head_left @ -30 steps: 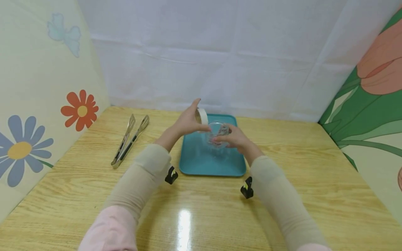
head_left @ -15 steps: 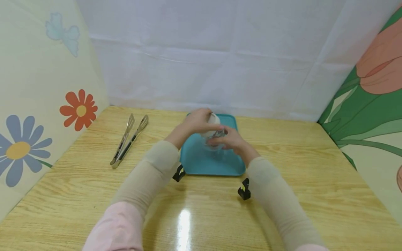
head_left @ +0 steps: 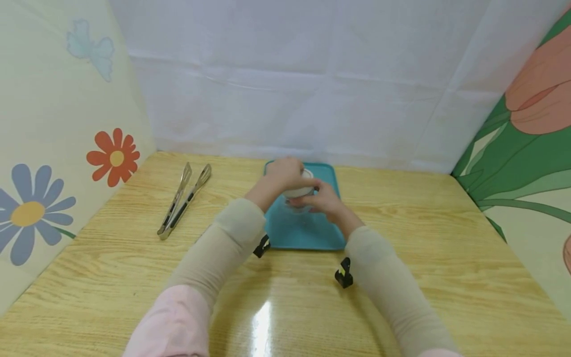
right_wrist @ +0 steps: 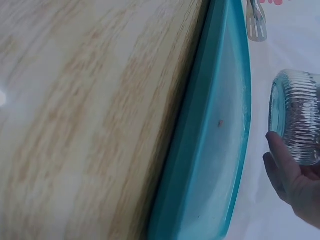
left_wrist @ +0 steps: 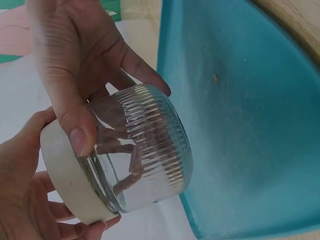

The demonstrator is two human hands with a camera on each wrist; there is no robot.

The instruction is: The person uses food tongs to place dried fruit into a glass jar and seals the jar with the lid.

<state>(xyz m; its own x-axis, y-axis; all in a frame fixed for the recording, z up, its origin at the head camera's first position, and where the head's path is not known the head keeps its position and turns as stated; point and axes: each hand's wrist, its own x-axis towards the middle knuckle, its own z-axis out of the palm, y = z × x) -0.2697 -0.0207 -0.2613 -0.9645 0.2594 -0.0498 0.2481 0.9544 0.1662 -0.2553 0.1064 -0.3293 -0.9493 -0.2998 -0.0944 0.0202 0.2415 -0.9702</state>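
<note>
A ribbed clear glass jar (left_wrist: 159, 150) is held above the teal tray (head_left: 308, 233), tilted on its side in the left wrist view. My left hand (head_left: 285, 176) grips the white lid (left_wrist: 75, 180), which sits over the jar's mouth. The right hand (head_left: 322, 199) holds the glass body, its thumb close beside the lid's edge in the left wrist view. Fingers and brownish shapes show through the glass. In the right wrist view, the jar's base (right_wrist: 278, 107) faces the tray, with right-hand fingers (right_wrist: 282, 155) around its side.
Metal tongs (head_left: 178, 210) with black grips lie spread on the wooden table (head_left: 424, 238), left of the tray. A small reddish-brown crumb (left_wrist: 215, 78) lies on the tray. A white cloth (head_left: 285, 89) hangs behind, with flower-printed panels (head_left: 35, 213) at the sides.
My left hand has moved right, bringing the white lid from beside the jar onto its mouth. The right hand has stayed at the jar, shifting slightly. The tongs and tray have not moved.
</note>
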